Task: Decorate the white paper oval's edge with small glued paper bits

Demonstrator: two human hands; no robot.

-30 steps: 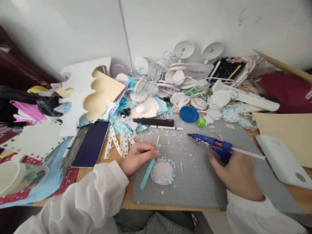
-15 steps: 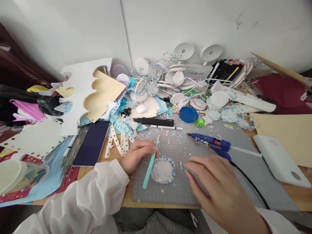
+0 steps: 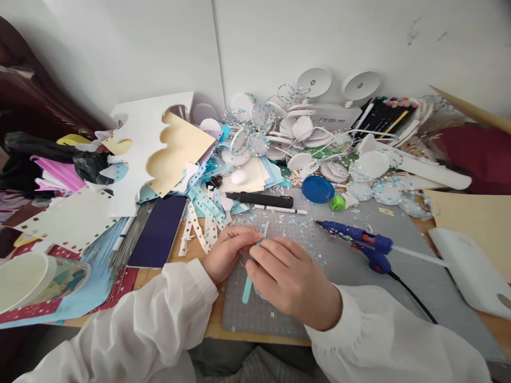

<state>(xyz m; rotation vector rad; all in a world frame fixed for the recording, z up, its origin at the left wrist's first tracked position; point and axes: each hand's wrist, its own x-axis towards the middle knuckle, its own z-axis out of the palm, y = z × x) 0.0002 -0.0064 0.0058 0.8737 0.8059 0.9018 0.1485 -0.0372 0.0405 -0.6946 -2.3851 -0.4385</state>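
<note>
My left hand (image 3: 233, 252) pinches the upper end of a flat teal strip (image 3: 247, 289) with a rounded lower end. Curled over the middle of that strip is my right hand (image 3: 293, 279), its fingers closed and their tips close to my left fingertips. Just beyond the fingers a small white sliver (image 3: 265, 229) pokes up. The round white disc edged with blue and white bits is almost wholly hidden under my right hand. Both hands are over a grey cutting mat (image 3: 271, 331) strewn with paper scraps.
A blue glue gun (image 3: 355, 236) with a cord lies right of my hands. Behind are a black cutter (image 3: 261, 199), a blue lid (image 3: 318, 189) and a pile of decorated white discs (image 3: 259, 119). Leftward are a dark phone (image 3: 157, 232) and a paper cup (image 3: 38, 282).
My right hand has moved left from the open mat onto the teal strip, closing its fingers and covering the disc. My left hand keeps its pinch. The view has shifted slightly left.
</note>
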